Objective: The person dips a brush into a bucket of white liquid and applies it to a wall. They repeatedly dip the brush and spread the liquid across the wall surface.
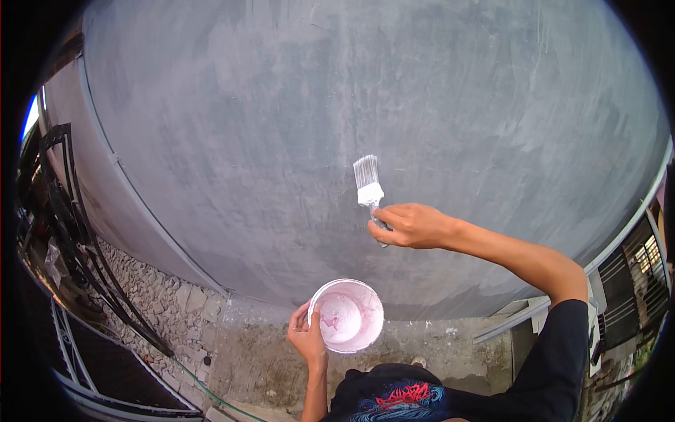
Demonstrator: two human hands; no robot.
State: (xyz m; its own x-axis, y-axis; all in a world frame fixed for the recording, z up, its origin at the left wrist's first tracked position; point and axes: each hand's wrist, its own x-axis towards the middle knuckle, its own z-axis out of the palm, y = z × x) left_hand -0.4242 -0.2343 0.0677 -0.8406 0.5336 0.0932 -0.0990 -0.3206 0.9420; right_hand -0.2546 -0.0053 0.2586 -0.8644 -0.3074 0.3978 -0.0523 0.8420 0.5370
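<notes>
In my right hand is a paintbrush, gripped by its handle with the bristles pointing up. Its bristles and ferrule are coated white, and they overlap the grey wall in this view. My left hand grips a white bucket by its left rim, thumb inside and fingers outside. Pinkish-white paint shows in the bottom of the bucket and smears its inner side. The bucket is below the brush, in front of my body.
Rubble covers the ground at left, beside black metal frames. A green hose crosses the concrete floor. Pipes and a dark grille stand at right.
</notes>
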